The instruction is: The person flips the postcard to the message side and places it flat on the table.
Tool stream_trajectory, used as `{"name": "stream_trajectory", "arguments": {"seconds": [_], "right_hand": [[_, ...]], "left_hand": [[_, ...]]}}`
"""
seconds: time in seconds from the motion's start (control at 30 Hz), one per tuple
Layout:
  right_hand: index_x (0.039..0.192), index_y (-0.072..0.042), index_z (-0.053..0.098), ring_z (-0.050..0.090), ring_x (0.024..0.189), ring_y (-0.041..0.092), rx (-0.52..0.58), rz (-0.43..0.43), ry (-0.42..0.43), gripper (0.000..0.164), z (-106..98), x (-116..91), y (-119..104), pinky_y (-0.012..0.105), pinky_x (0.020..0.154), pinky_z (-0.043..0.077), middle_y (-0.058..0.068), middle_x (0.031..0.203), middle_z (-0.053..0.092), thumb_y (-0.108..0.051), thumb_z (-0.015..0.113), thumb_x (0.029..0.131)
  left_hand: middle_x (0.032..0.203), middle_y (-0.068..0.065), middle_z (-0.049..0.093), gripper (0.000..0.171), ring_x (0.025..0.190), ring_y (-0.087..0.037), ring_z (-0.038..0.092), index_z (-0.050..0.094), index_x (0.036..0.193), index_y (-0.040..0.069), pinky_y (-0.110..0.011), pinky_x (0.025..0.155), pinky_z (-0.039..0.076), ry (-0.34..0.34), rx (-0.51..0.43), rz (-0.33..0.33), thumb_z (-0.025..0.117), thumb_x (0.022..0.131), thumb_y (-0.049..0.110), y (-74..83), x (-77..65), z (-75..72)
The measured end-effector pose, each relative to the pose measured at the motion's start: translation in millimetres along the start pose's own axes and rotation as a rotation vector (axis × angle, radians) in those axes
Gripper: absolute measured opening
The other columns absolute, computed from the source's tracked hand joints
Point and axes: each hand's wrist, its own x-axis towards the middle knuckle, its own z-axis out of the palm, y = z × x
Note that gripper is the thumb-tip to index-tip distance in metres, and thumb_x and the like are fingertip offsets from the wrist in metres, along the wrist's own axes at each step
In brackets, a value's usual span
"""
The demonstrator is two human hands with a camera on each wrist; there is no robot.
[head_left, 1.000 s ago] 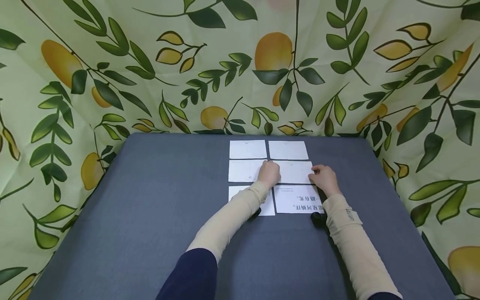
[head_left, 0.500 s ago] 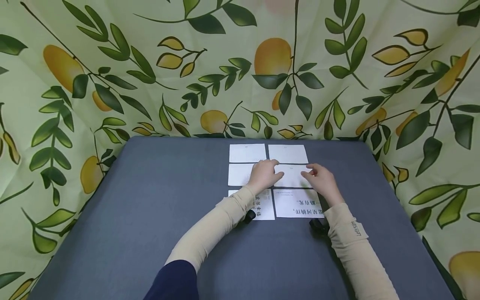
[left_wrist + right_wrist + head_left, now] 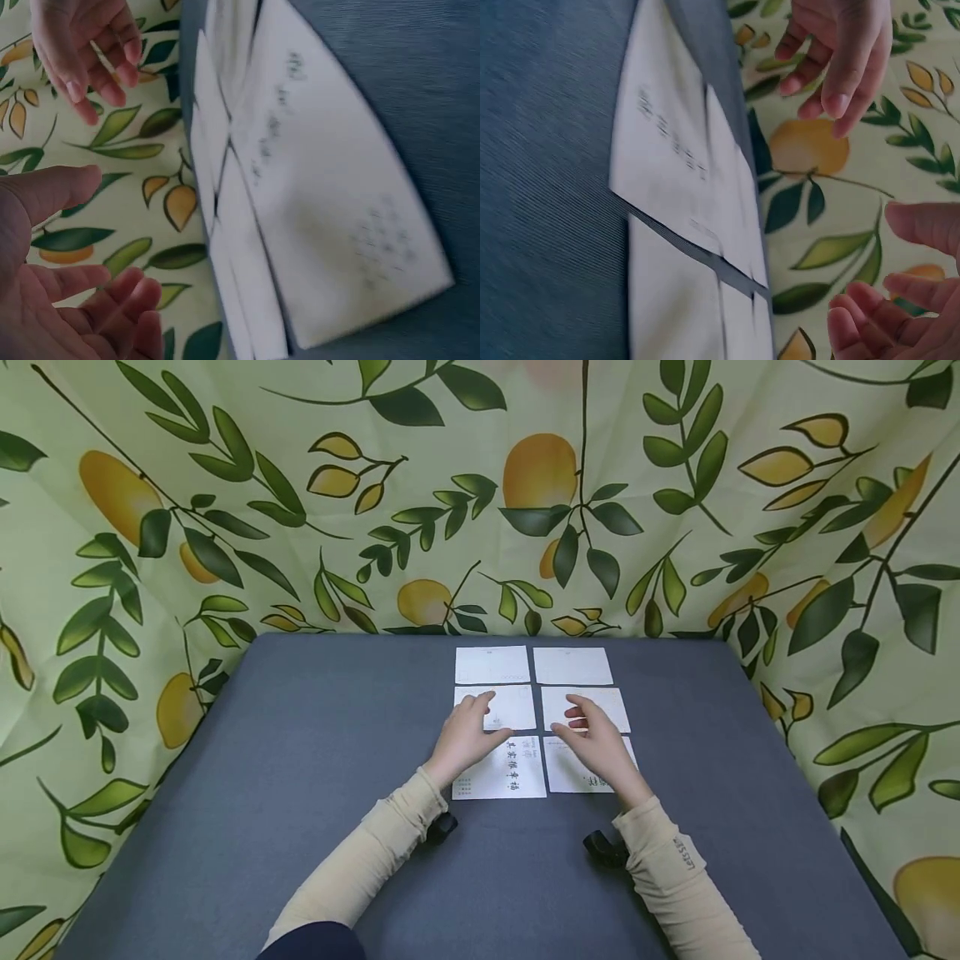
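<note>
White paper cards lie flat in two columns of three. My left hand (image 3: 467,739) hovers over the left column, above the middle-left card (image 3: 516,710) and the front-left card (image 3: 495,777), which bears lines of dark characters. Over the right column is my right hand (image 3: 597,747), partly covering the middle-right card (image 3: 611,703) and the front-right card (image 3: 573,772). Both hands hold nothing, fingers loosely bent and thumbs apart. In the left wrist view the left fingers (image 3: 124,300) stand off the cards; the right fingers (image 3: 870,315) do likewise in the right wrist view.
A back-left card (image 3: 491,665) and a back-right card (image 3: 573,666) lie near the far edge of the grey-blue cloth-covered table (image 3: 337,735). Behind and beside it hangs a leaf-and-fruit patterned curtain (image 3: 450,435). A black wrist strap part (image 3: 603,850) shows beneath the right sleeve.
My left hand has let go near the middle cards and drawn back left. My right hand has left the middle-right card's edge and moved left and nearer. The cards appear unmoved.
</note>
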Motion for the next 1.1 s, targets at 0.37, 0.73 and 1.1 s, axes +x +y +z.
{"name": "stream_trajectory", "arguments": {"seconds": [0.37,0.73,1.1], "right_hand": [[0.145,0.000,0.025,0.050,0.120,0.041,-0.001,0.020,-0.196,0.076,37,-21,-2,0.050,0.095,0.045,0.028,0.138,0.042,-0.025,0.065,0.086],[0.144,0.005,0.025,0.053,0.118,0.035,-0.003,0.084,-0.233,0.080,47,-29,2,0.049,0.095,0.044,0.026,0.135,0.048,-0.029,0.066,0.085],[0.145,0.001,0.025,0.051,0.121,0.037,0.080,0.176,-0.199,0.076,48,-27,6,0.049,0.097,0.044,0.023,0.138,0.047,-0.027,0.065,0.086]], "left_hand": [[0.125,-0.030,0.044,0.079,0.111,-0.040,0.042,0.039,0.137,-0.005,-0.051,0.092,0.041,-0.056,-0.082,-0.114,0.077,0.074,0.023,-30.2,-41.7,4.0],[0.126,-0.034,0.045,0.087,0.115,-0.045,0.044,0.036,0.138,-0.005,-0.055,0.093,0.040,-0.118,-0.156,-0.211,0.082,0.067,0.018,-49.0,-52.7,2.7],[0.124,-0.027,0.048,0.080,0.102,-0.032,0.058,0.036,0.137,-0.003,-0.040,0.084,0.049,-0.145,-0.473,-0.358,0.078,0.071,0.010,-58.8,-48.0,4.8]]}}
